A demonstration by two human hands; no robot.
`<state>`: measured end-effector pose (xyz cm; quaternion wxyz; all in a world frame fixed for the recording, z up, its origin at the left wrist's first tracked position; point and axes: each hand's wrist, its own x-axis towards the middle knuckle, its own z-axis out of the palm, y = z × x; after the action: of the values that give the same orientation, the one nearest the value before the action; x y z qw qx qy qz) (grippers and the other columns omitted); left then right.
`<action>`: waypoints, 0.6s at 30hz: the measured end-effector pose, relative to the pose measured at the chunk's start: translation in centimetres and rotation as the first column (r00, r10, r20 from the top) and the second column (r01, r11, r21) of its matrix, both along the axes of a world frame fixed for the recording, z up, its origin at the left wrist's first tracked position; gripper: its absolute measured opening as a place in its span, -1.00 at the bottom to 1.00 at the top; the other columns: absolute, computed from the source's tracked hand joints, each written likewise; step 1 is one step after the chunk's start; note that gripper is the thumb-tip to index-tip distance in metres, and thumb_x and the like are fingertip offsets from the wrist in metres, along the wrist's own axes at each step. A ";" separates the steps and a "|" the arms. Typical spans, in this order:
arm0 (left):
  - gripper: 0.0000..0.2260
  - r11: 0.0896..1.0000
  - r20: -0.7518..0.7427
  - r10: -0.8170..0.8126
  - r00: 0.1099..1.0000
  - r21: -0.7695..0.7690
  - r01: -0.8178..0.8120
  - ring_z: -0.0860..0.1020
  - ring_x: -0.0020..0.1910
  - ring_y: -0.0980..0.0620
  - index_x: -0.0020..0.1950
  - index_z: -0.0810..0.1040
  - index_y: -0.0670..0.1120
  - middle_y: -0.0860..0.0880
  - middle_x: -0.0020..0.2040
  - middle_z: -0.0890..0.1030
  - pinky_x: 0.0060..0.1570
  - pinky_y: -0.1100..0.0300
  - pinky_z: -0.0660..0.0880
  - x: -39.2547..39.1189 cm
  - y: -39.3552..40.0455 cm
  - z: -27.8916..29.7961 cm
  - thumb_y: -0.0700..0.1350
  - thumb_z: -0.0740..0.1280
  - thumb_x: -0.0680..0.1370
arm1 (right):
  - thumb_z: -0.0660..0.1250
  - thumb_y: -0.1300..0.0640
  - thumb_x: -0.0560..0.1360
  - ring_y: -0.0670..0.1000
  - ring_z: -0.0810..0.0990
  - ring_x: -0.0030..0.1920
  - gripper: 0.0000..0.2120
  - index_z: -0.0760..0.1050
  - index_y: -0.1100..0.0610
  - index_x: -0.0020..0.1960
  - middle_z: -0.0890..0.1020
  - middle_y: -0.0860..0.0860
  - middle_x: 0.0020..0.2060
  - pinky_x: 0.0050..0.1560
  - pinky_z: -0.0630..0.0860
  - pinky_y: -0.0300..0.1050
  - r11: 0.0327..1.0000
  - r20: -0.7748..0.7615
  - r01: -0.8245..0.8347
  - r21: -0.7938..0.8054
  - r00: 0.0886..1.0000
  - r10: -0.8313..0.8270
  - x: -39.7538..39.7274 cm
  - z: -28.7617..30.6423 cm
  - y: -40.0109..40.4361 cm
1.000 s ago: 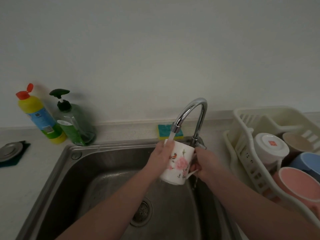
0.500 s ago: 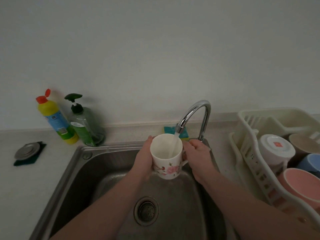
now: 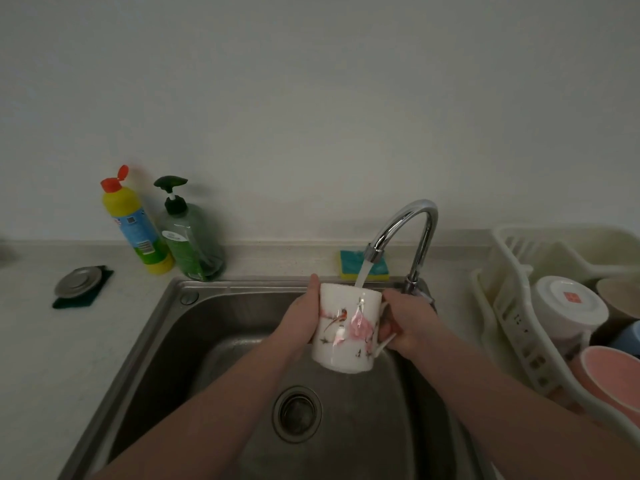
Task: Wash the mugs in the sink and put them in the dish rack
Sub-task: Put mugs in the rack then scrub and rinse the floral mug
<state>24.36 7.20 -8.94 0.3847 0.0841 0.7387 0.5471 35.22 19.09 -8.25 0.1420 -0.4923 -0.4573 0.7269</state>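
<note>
**Item: floral mug under running tap**

I log one white mug with bird-and-blossom print (image 3: 346, 329), held over the steel sink (image 3: 166, 341) at centre, mouth tipped away from me toward 12 o'clock. Water from the chrome tap (image 3: 412, 216) lands at its upper rim. My left hand (image 3: 301, 320) wraps its fingers around the mug's 9 o'clock side; my right hand (image 3: 407, 323) grips the handle at 3 o'clock. Drain strainer (image 3: 296, 414) sits at 6 o'clock below the mug.

At 3 o'clock: cream dish rack (image 3: 512, 327) holding a white mug (image 3: 568, 310), a pink mug (image 3: 613, 379), a beige one (image 3: 620, 294) and a blue one (image 3: 628, 336). At 10 o'clock: yellow bottle (image 3: 133, 223), green pump bottle (image 3: 190, 237). At 12 o'clock: sponge (image 3: 353, 266).
</note>
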 end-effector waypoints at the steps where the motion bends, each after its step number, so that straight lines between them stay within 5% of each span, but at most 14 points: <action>1: -0.45 1.000 -0.002 -0.021 1.000 0.003 0.021 0.65 -0.12 -0.04 -0.08 0.60 -0.09 -0.10 -0.16 0.69 0.04 0.05 0.57 0.1 0.0 -0.2 0.28 0.00 0.60 | 0.24 0.22 0.54 0.07 0.46 -0.38 -0.90 0.49 0.23 -0.11 0.55 0.16 -0.29 -0.29 0.46 -0.05 0.999 -0.002 0.009 -0.039 1.000 -0.009 0.0 -0.1 0.2; 5: -0.50 0.999 -0.017 -0.034 0.999 -0.001 0.034 0.65 -0.06 -0.05 0.03 0.61 -0.10 -0.10 -0.08 0.69 0.03 0.02 0.58 0.0 0.2 -0.5 0.24 0.05 0.62 | 0.32 0.14 0.53 0.12 0.50 -0.23 -0.83 0.52 0.24 0.02 0.59 0.17 -0.14 -0.09 0.49 0.00 0.992 -0.024 0.032 -0.119 0.999 -0.035 -0.3 0.5 0.5; 8: -0.62 0.999 -0.053 -0.047 0.997 0.008 0.048 0.63 -0.14 0.01 0.02 0.59 -0.09 -0.07 -0.11 0.67 -0.22 0.17 0.55 -0.2 0.1 -0.7 0.14 0.11 0.64 | 0.33 0.05 0.53 0.03 0.42 -0.46 -0.75 0.51 0.24 0.06 0.53 0.16 -0.20 -0.34 0.46 -0.05 0.997 -0.020 0.007 -0.083 1.000 -0.009 -0.4 1.0 0.6; 11: -0.72 0.998 -0.120 -0.063 0.991 -0.033 0.059 0.60 -0.15 0.01 0.02 0.55 -0.11 -0.10 -0.07 0.63 -0.26 0.19 0.55 -0.8 -0.1 -0.8 0.03 0.13 0.66 | 0.33 0.03 0.53 0.01 0.41 -0.46 -0.73 0.51 0.23 0.07 0.53 0.16 -0.22 -0.31 0.46 -0.04 0.999 0.008 -0.032 -0.014 0.999 0.032 -0.2 1.1 0.5; 14: -0.71 0.990 -0.246 -0.090 0.965 -0.125 0.061 0.62 -0.03 -0.09 0.08 0.56 -0.14 -0.14 -0.01 0.64 0.00 0.01 0.58 -1.7 -0.5 -1.1 0.02 0.16 0.64 | 0.33 0.03 0.53 0.05 0.45 -0.32 -0.70 0.51 0.28 0.08 0.52 0.17 -0.20 -0.20 0.47 0.00 0.984 0.073 -0.100 0.147 0.993 0.090 -0.2 1.3 0.3; 18: -0.74 0.958 -0.358 -0.179 0.916 -0.276 0.079 0.57 -0.14 -0.08 -0.08 0.54 -0.15 -0.16 -0.09 0.63 -0.12 0.12 0.46 -2.9 -1.2 -1.8 -0.01 0.17 0.64 | 0.35 0.01 0.50 0.11 0.60 -0.11 -0.73 0.52 0.25 -0.10 0.62 0.20 -0.12 -0.03 0.55 0.02 0.803 0.326 -0.339 0.490 0.926 0.192 -0.6 1.4 -0.3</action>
<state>21.44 6.00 -10.73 0.2777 0.1870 0.8562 0.3936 34.62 18.75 -6.89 0.1090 -0.4538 -0.7220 0.5108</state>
